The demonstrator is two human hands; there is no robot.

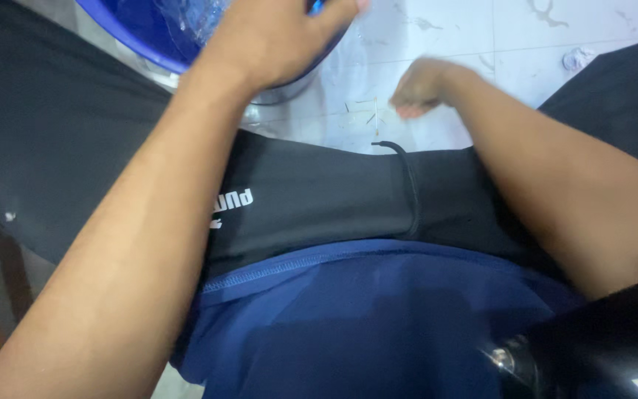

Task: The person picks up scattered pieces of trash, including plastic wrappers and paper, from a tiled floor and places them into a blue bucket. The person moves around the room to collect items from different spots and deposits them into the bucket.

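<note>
My left hand [275,37] reaches up to the rim of a blue plastic basin [138,29] at the top of the view, fingers spread over its edge; whether it grips the rim I cannot tell. A clear plastic wrap shows inside the basin. My right hand [419,89] hangs blurred over the white tiled floor [437,44], fingers curled in, with nothing visible in it. Thin small sticks [371,114] lie on the floor just left of that hand.
My black shorts [319,192] and blue shirt [378,318] fill the lower view. A metal pot or stand [282,92] sits under the basin. A small crumpled scrap [577,58] lies at the top right on the stained tiles.
</note>
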